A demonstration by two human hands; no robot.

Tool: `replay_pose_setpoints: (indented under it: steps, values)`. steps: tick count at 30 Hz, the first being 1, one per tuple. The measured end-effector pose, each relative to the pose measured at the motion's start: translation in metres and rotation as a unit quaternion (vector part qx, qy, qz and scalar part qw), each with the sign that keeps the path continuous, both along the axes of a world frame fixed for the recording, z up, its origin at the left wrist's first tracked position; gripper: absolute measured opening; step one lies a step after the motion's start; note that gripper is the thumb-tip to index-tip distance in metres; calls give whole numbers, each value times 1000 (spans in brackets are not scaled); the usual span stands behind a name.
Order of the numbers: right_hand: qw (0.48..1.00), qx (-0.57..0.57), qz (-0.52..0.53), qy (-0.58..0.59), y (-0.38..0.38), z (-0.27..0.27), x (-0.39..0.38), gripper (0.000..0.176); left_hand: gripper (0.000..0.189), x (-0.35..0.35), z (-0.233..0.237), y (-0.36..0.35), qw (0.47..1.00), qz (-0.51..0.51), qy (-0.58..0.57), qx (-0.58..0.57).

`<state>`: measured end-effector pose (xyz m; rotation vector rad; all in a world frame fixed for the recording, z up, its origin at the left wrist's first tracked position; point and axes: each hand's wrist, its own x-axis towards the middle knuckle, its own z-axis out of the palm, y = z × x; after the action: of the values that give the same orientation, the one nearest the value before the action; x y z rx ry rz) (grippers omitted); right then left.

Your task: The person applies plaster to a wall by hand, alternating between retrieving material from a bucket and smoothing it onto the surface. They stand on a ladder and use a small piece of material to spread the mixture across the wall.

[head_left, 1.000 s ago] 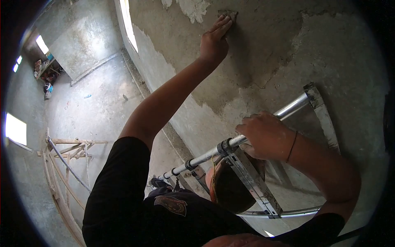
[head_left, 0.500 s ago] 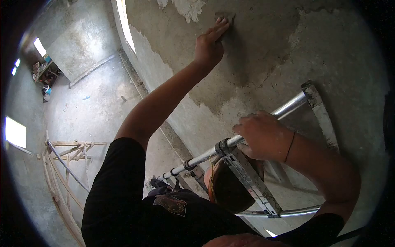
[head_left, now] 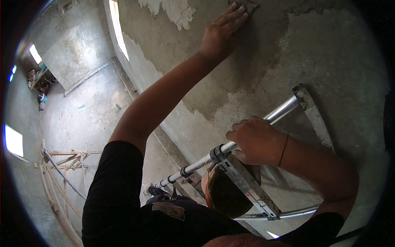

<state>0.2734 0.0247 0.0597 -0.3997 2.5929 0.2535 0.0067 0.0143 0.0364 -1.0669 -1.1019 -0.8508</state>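
You wear a black shirt [head_left: 205, 224], short sleeves [head_left: 113, 181] at its sides. Brownish emblem [head_left: 169, 210], light outline, on the shirt's front. Thin dark band [head_left: 283, 150] around your right wrist [head_left: 275, 145], beyond the shirt.

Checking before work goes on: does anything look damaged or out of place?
The wall looks uneven: a pale, ragged-edged patch near the top stands out against the darker surface around it. A small blue scrap lies loose on the floor.

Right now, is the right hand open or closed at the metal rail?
Closed: the right hand has its fingers wrapped over the metal rail, with the thumb on the opposite side.
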Motion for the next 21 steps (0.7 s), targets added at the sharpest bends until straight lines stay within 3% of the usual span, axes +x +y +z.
replay_pose_setpoints:
  steps: [2, 8, 12, 14, 18, 21]
  values:
    - [999, 13, 8, -29, -1, 3, -1, 30, 47, 8, -8, -7, 977, -162, -138, -22]
    - [1000, -4, 6, -16, 1, 0, 1, 31, 53, -29, -72, -46, 972, -85, -185, -116]
    - [1000, 0, 2, -25, 0, -2, 1, 30, 56, 12, -9, -41, 981, -102, -165, -17]
    - [1000, 7, 9, -25, -2, 2, 1, 30, 58, 31, 9, -26, 971, -177, -158, -16]
    - [1000, 2, 11, -18, 2, 0, 1, 30, 57, 7, -28, -17, 974, -152, -139, -96]
    - [1000, -2, 2, -3, 1, -3, 1, 26, 57, -20, -87, -40, 958, -142, -169, -183]
